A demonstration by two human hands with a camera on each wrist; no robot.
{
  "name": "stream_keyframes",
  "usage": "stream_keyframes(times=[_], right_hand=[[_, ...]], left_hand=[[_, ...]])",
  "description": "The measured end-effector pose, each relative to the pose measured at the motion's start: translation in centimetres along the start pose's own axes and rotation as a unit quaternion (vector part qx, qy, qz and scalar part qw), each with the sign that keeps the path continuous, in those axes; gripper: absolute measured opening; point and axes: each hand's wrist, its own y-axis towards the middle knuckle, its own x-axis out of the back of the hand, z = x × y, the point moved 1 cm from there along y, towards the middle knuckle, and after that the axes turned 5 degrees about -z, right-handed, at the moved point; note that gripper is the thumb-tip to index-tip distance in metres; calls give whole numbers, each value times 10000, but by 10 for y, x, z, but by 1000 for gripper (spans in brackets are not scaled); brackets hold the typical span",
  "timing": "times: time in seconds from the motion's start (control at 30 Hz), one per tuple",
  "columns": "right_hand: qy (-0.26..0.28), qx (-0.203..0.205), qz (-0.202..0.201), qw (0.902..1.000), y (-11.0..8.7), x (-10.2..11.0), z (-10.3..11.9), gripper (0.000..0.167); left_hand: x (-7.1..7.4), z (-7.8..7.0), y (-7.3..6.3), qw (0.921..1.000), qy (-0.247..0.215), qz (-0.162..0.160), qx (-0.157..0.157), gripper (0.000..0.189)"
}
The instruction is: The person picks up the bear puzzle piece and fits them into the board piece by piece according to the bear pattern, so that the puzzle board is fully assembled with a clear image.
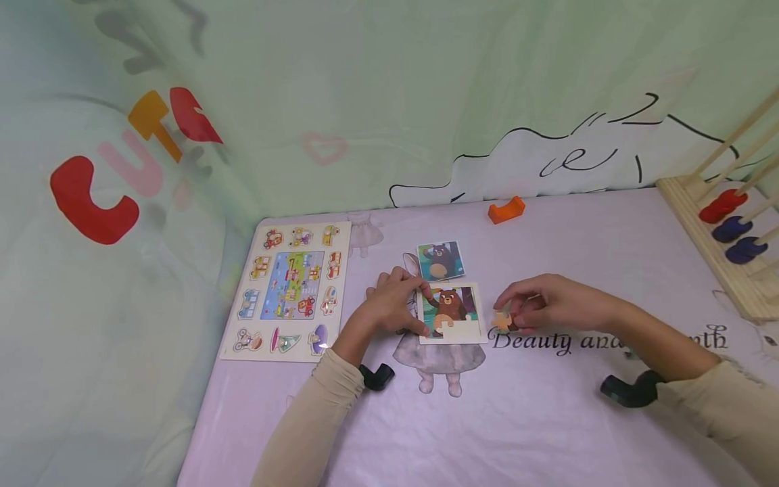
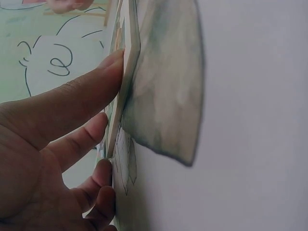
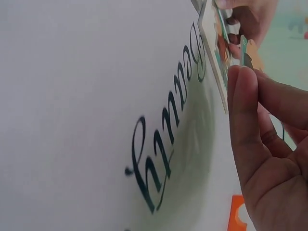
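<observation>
A small bear jigsaw puzzle in a pale wooden frame (image 1: pixel 483 314) lies on the table, with bare wood showing at its lower right. My left hand (image 1: pixel 395 301) holds its left side, index finger near the upper corner and thumb at the lower one. In the left wrist view, the thumb (image 2: pixel 108 72) presses on the frame's edge. Just right of the frame, my right hand (image 1: pixel 538 304) pinches a puzzle piece (image 1: pixel 502 320) between thumb and fingers. The right wrist view shows the piece (image 3: pixel 244 48) held above the cloth, edge-on. A bear picture card (image 1: pixel 439 261) lies directly behind the frame.
A vehicle peg puzzle board (image 1: pixel 285 291) lies at the left. Toward the back sits an orange block (image 1: pixel 506 210) with a curved cutout. A wooden bead rack (image 1: pixel 700 237) stands at the right edge. Behind the table hangs a printed green curtain (image 1: pixel 365 101).
</observation>
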Motion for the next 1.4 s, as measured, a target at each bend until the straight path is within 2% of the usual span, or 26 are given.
stream_keyframes(times=[0.13,0.33,0.5,0.73,0.97,1.4], right_hand=[[248,-57,-39,9997,5,-7,4,24],[170,-16,-237,9996,14,-17,9,14],[281,32,-354,9990,20,-24,14,13],[12,40,-635,9980,29,-32,19,12],[596,-80,-515,9969,35,-39,23,14],[610,-452,-601,9953,44,-51,33,13]], left_hand=[[-1,1,1,10000,37,-6,21,48],[-2,1,2,10000,25,-4,24,48],[-2,2,2,10000,61,-14,20,49],[-3,2,2,10000,89,-6,42,48],[-3,2,2,10000,61,-19,48,48],[-2,2,2,9999,62,-51,60,49]])
